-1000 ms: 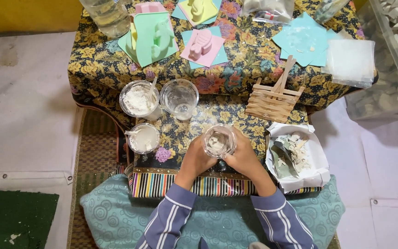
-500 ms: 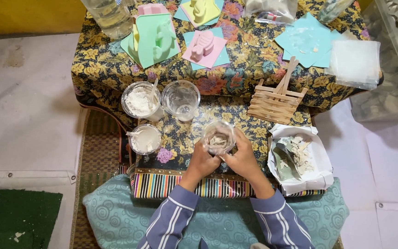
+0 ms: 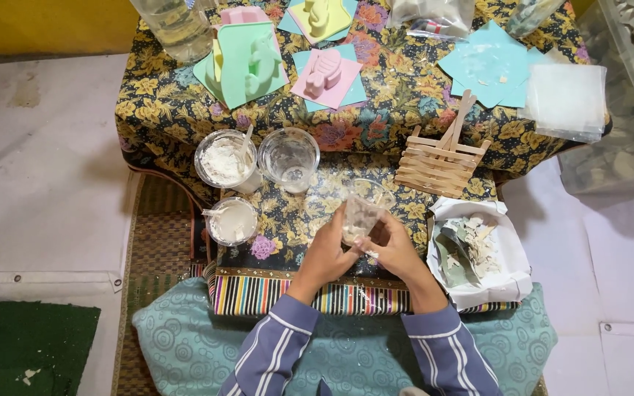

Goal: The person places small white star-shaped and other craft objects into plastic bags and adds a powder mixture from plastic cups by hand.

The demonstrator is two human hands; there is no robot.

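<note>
In the middle of the frame, the left hand (image 3: 329,254) and the right hand (image 3: 398,251) are both clamped on 1 tilted clear plastic cup (image 3: 362,213), above the flowered cloth (image 3: 376,81), right of 3 cups of white material (image 3: 225,160).

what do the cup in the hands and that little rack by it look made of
Cup: clear thin plastic by the look, see-through walls with whitish residue inside, held by both the left hand and the right hand. Rack: flat pale sticks, apparently bare wood, matte.
</note>
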